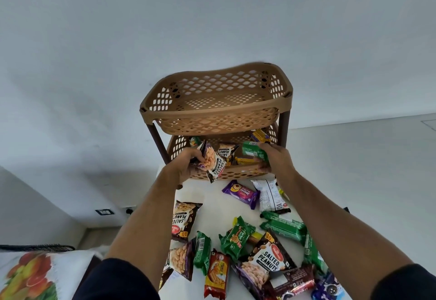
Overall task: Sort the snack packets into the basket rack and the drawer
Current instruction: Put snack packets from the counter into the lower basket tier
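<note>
Left hand grips salted peanuts packet; right hand grips green biscuit packet; both at basket rack lower tier.

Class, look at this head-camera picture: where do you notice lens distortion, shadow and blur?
Head view: the wide lens bows the basket rack and splays both forearms; soft daylight throws a faint shadow on the wall left of the rack; the left hand and right hand look slightly soft; nearby packet lettering stays readable.
</note>
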`<state>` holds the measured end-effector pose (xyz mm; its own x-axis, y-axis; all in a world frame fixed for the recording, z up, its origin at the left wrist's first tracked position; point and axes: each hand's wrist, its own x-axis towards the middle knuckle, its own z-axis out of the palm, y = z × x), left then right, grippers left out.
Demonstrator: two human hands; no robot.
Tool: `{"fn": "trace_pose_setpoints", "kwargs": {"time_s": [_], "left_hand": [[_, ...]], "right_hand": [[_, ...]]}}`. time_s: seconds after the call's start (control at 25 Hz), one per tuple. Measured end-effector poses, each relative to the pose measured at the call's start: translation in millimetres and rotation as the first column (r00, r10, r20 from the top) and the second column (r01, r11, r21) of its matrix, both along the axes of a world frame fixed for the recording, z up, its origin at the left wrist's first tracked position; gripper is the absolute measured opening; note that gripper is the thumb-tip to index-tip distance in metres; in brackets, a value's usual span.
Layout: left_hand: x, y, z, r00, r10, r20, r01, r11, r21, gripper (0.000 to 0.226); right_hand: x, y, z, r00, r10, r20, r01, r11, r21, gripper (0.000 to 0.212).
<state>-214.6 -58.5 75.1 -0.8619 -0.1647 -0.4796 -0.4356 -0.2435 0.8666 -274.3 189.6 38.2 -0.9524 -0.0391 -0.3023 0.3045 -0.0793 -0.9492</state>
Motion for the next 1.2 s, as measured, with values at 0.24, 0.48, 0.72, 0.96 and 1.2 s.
{"fn": "trace_pose_setpoints", "kwargs": {"time_s": [0.24,0.48,0.72,0.96,1.2], "left_hand": [[-25.8,-3.4,0.8,0.957,0.287,-0.027,-0.284,0.955,0.09,0.028],[-52.0,-5.8,-17.1,0.917,0.399,-0.001,-0.392,0.9,0.19,0.018],[-65.8,-3.7,-29.4,0.934,0.35,-0.064,-0.348,0.936,0.051,0.02],[-28.4,-3.9,-46.1,0.975,-0.106,-0.196,-0.108,0.545,-0.832,0.019],[9.4,-10.6,-55.5,0.925,-0.063,-0.376,-0.356,0.21,-0.911,0.019]], "right_hand": [[-33.1,-14.0,-17.2,0.996,-0.055,0.077,0.064,0.991,-0.118,0.038],[-30.5,-10.8,-25.8,0.998,0.017,-0.054,-0.018,1.0,-0.013,0.044],[-12.4,5.9,-29.4,0.976,0.108,-0.19,-0.078,0.984,0.157,0.031],[9.3,-2.2,-35.6,0.853,0.315,-0.416,-0.031,0.827,0.561,0.019],[31.5,-7.7,-47.4,0.806,0.493,-0.329,-0.057,0.617,0.785,0.003]]}}
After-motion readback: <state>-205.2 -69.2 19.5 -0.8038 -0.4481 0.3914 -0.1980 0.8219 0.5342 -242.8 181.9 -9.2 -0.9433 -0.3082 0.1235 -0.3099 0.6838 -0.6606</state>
